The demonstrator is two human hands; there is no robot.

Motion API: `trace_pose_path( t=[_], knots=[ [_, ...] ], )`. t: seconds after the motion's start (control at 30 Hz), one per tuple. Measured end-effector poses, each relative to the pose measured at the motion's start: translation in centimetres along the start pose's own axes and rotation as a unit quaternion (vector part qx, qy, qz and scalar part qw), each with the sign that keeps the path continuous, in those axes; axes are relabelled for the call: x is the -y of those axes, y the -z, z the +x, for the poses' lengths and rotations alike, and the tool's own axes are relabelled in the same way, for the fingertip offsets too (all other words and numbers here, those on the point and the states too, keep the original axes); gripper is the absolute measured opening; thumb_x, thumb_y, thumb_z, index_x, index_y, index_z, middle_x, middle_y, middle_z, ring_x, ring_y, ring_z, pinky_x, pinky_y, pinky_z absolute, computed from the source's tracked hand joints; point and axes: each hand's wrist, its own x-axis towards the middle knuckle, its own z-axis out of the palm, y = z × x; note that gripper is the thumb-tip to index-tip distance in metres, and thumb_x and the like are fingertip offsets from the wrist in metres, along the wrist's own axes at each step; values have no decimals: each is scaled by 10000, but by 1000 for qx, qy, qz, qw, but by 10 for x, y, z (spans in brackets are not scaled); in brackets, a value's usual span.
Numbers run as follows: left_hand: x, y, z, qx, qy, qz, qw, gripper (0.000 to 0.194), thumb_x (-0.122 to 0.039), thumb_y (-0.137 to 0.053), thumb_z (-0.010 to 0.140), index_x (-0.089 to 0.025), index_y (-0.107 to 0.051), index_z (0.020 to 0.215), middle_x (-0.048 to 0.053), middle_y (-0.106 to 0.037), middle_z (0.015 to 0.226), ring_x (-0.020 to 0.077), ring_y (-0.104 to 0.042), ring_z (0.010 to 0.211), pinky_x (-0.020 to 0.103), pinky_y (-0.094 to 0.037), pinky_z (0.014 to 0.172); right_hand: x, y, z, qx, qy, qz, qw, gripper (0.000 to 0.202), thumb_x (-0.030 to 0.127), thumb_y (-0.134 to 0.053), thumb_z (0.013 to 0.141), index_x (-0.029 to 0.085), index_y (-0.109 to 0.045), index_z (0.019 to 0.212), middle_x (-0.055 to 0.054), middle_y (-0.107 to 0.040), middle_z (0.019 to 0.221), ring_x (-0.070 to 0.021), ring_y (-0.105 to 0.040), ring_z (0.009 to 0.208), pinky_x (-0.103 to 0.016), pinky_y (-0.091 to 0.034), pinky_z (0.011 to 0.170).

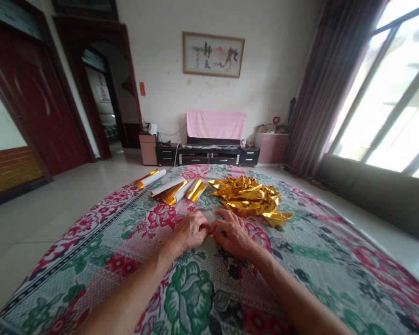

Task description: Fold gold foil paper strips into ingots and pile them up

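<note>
Both hands meet at the middle of the table over a small sheet of foil paper (207, 215), its pale side up and a bit of gold showing below. My left hand (192, 229) is closed, its fingers curled on the paper's left side. My right hand (233, 232) grips the right side between thumb and bent fingers. Just beyond the right hand lies a pile of folded gold foil pieces (251, 193). Curled sheets of gold foil paper with white backs (172, 190) rest farther left. The fingers hide part of the held paper.
A flowered cloth (188, 298) covers the round table. Past its far edge stands a low black cabinet (209, 156) with a pink cloth (216, 123) over a screen. A sofa (377, 195) is under the window at right; a dark red door (35, 93) is at left.
</note>
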Motion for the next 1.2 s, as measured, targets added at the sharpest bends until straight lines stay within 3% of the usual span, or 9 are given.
trace_pose_path(
  t=[0.33,0.53,0.8,1.2],
  knots=[
    [10,8,5,36,-25,-63,997,282,-102,-441,717,-192,-706,749,35,-624,828,120,-568,775,223,-468,741,3,-8,3,-45,-1,-10,999,198,296,-481,830,250,-665,772,-20,-558,1048,-187,-472,985,-372,-326,880],
    [17,13,2,58,-42,-98,993,352,-54,-405,696,-209,-704,798,19,-633,881,106,-574,825,217,-469,783,4,-14,3,-63,-8,-22,998,146,349,-563,775,232,-638,731,-20,-562,1027,-199,-468,985,-379,-312,867],
    [7,15,-1,21,-26,-77,996,157,-183,-531,725,-181,-685,757,27,-634,821,119,-577,775,223,-461,747,4,-14,4,-63,-28,-20,997,91,295,-575,746,246,-652,745,-19,-568,1035,-206,-467,994,-378,-307,882],
    [11,14,-2,30,-35,-93,995,186,-95,-506,712,-173,-671,748,21,-623,826,109,-571,798,205,-454,757,3,-14,4,-61,-23,-12,998,100,306,-570,754,257,-656,756,-8,-567,1024,-197,-471,984,-370,-314,884]
  ],
)
